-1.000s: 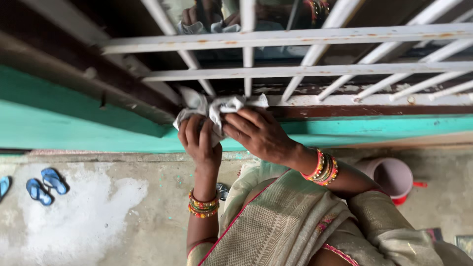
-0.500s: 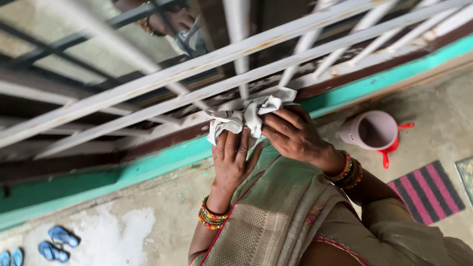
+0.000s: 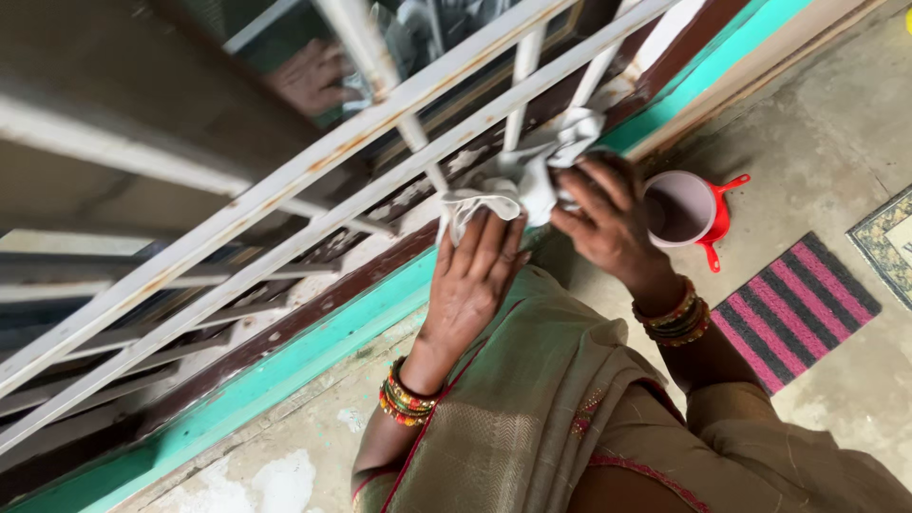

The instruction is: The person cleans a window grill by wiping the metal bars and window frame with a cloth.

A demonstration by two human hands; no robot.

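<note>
A crumpled white cloth [image 3: 528, 176] lies bunched against the lower bar of a white metal window grille [image 3: 313, 161]. My left hand [image 3: 472, 277] presses flat on the cloth's left end, fingers pointing up toward the bars. My right hand [image 3: 608, 220] grips the cloth's right part, fingers curled over it. Both wrists carry coloured bangles. A brown window frame [image 3: 313, 309] runs under the grille, with a teal band of wall [image 3: 285, 370] below it.
A pink mug with a red handle [image 3: 686, 209] stands on the concrete floor just right of my right hand. A pink and black striped mat [image 3: 793, 309] lies further right. Another patterned mat [image 3: 888, 237] touches the right edge.
The view has tilted and moved closer. Both hands stay on the cloth at the grille's lower bar. The blue sandals on the floor have left the view.
</note>
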